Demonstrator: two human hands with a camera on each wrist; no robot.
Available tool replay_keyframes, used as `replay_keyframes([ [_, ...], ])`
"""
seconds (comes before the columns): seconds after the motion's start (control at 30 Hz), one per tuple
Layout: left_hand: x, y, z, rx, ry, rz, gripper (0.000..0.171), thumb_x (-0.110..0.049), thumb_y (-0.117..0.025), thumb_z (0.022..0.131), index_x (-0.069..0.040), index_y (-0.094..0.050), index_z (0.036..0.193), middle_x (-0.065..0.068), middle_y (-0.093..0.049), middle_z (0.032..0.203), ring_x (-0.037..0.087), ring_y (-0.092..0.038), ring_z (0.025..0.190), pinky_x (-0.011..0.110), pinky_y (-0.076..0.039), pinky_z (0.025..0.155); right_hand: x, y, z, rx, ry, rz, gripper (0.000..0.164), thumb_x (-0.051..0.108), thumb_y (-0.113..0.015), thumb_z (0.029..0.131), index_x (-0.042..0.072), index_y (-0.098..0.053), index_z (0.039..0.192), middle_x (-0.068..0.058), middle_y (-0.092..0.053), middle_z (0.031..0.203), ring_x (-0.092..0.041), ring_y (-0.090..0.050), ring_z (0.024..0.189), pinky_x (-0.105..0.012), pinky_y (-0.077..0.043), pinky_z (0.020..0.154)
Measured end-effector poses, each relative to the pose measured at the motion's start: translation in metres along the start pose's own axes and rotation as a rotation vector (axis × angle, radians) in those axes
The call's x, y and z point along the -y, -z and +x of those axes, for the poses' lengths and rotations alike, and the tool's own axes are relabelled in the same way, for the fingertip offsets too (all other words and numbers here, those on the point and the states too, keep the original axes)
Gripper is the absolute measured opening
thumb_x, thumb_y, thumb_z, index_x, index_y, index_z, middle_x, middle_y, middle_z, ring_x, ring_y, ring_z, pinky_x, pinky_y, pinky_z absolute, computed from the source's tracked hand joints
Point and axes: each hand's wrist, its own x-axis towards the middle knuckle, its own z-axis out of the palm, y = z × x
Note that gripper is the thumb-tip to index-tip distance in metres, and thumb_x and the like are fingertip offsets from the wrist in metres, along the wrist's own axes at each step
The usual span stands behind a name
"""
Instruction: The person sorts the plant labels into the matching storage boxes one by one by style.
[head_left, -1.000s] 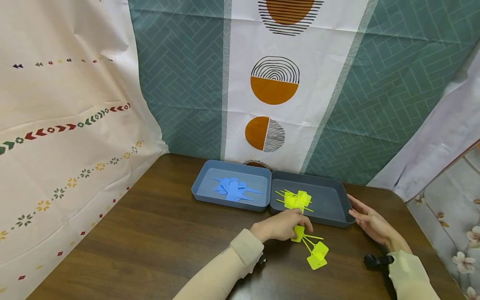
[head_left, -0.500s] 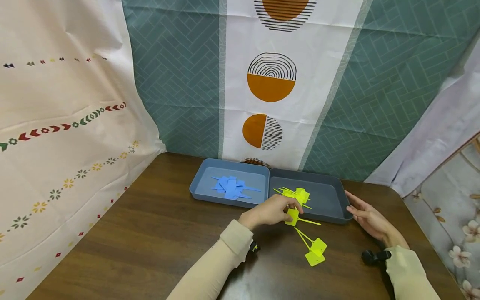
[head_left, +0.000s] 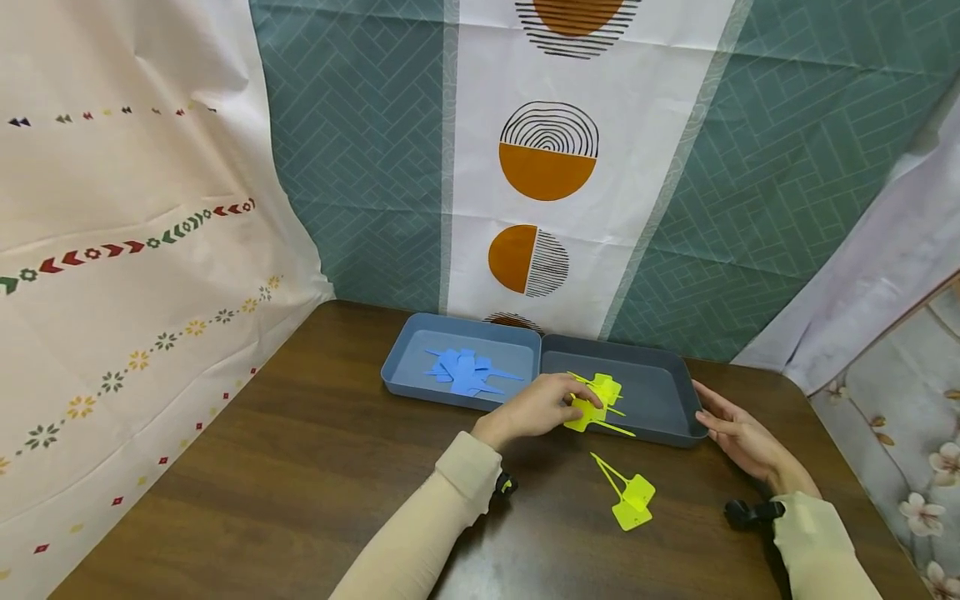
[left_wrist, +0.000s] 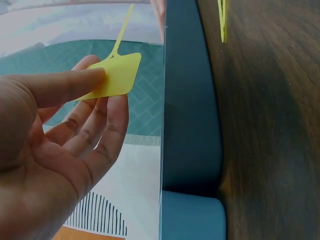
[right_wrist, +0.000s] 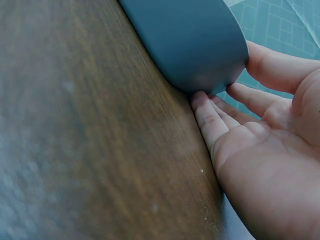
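Observation:
In the head view my left hand [head_left: 542, 406] is over the near edge of the dark grey tray [head_left: 660, 392], pinching a yellow cable tie tag [left_wrist: 120, 75] by its flat square end. Thumb above and fingers below hold it, its thin tail pointing away. Under and behind the hand, several yellow tags [head_left: 606, 387] lie piled in that tray. My right hand [head_left: 742, 437] rests against the tray's right end, its fairly straight fingers and thumb touching the outer wall [right_wrist: 210, 60] at the corner. Two more yellow tags [head_left: 633, 502] lie overlapping on the table in front.
A blue-grey tray [head_left: 412, 379] stands directly left of the dark one, with several blue tags [head_left: 467, 371] heaped inside. Both sit on the brown wooden table [head_left: 300, 467] near a patterned cloth backdrop [head_left: 360, 167]. Another printed cloth [head_left: 150, 333] hangs along the left side.
My left hand has lifted one yellow tag away from the small group on the table and carried it back and left to the dark tray. My right hand stays at the tray's end.

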Motion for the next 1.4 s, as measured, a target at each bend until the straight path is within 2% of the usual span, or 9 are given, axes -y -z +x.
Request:
replay_keyframes([
  [0.1,0.000,0.001,0.000,-0.011,-0.006,-0.001,0.027,-0.002,-0.066,0.101,-0.015,-0.076,0.123,0.000,-0.068,0.127,0.013,-0.062,0.109,0.018,-0.050,0.088,0.001,0.000,-0.001,-0.005,0.004,0.003,0.069,0.012,-0.038,0.114,0.016,0.005,0.168,-0.014,0.016,0.173,-0.001,-0.021,0.148,-0.011,-0.036,0.100],
  [0.2,0.001,0.004,0.001,-0.023,0.004,-0.004,0.028,-0.003,-0.067,0.101,-0.015,-0.076,0.124,0.001,-0.069,0.121,0.012,-0.062,0.104,0.018,-0.051,0.085,0.002,0.000,-0.001,-0.003,-0.003,0.015,0.069,0.013,-0.039,0.114,0.018,0.004,0.168,-0.013,0.020,0.172,-0.022,0.000,0.158,-0.012,-0.034,0.102],
  [0.33,0.002,0.010,0.005,-0.030,0.006,0.023,0.029,-0.003,-0.066,0.101,-0.015,-0.075,0.127,0.001,-0.071,0.122,0.011,-0.063,0.098,0.018,-0.051,0.081,0.003,-0.002,-0.002,0.007,0.003,0.032,0.070,0.013,-0.039,0.114,0.018,0.004,0.168,-0.015,0.024,0.170,-0.044,0.022,0.152,-0.014,-0.033,0.103],
  [0.67,-0.003,0.038,0.031,0.041,0.049,0.085,0.027,-0.004,-0.063,0.103,-0.013,-0.074,0.126,0.005,-0.070,0.132,0.013,-0.065,0.094,0.020,-0.049,0.073,0.001,-0.001,0.000,0.008,0.021,0.035,0.069,0.011,-0.038,0.114,0.014,0.006,0.168,-0.022,0.026,0.168,-0.041,0.017,0.155,-0.011,-0.035,0.100],
  [0.87,-0.005,0.045,0.046,0.104,0.076,0.145,0.024,-0.003,-0.064,0.103,-0.014,-0.075,0.121,0.002,-0.069,0.134,0.018,-0.061,0.130,0.019,-0.052,0.087,0.001,-0.001,-0.001,0.009,0.022,0.020,0.069,0.011,-0.037,0.114,0.015,0.005,0.168,-0.021,0.023,0.169,-0.021,-0.003,0.157,-0.011,-0.036,0.100],
  [0.97,-0.005,0.047,0.053,0.124,0.089,0.152,0.024,-0.003,-0.064,0.103,-0.013,-0.075,0.121,0.004,-0.069,0.133,0.017,-0.064,0.124,0.019,-0.053,0.084,0.001,-0.001,-0.002,0.012,0.025,0.021,0.068,0.012,-0.037,0.114,0.015,0.005,0.168,-0.019,0.022,0.170,-0.016,-0.008,0.156,-0.011,-0.036,0.100],
  [1.17,-0.008,0.056,0.065,0.163,0.140,0.138,0.028,-0.001,-0.060,0.104,-0.012,-0.074,0.126,0.006,-0.067,0.137,0.018,-0.065,0.113,0.022,-0.050,0.073,0.002,-0.002,-0.001,0.004,0.022,0.027,0.069,0.012,-0.038,0.114,0.014,0.005,0.168,-0.019,0.022,0.170,-0.026,0.000,0.158,-0.011,-0.036,0.100],
  [1.3,-0.014,0.060,0.073,0.182,0.134,0.124,0.030,0.000,-0.057,0.105,-0.011,-0.072,0.129,0.007,-0.066,0.138,0.020,-0.060,0.126,0.023,-0.050,0.081,0.002,-0.003,-0.001,0.017,0.041,0.038,0.068,0.011,-0.036,0.114,0.012,0.006,0.167,-0.021,0.023,0.169,-0.004,-0.022,0.149,-0.011,-0.036,0.102],
  [1.4,-0.019,0.062,0.079,0.173,0.121,0.116,0.027,0.000,-0.058,0.104,-0.011,-0.071,0.126,0.007,-0.067,0.129,0.020,-0.061,0.119,0.023,-0.052,0.084,0.002,-0.003,-0.001,0.028,0.067,0.052,0.067,0.009,-0.036,0.114,0.008,0.006,0.166,-0.024,0.021,0.169,0.010,-0.036,0.135,-0.012,-0.038,0.103],
])
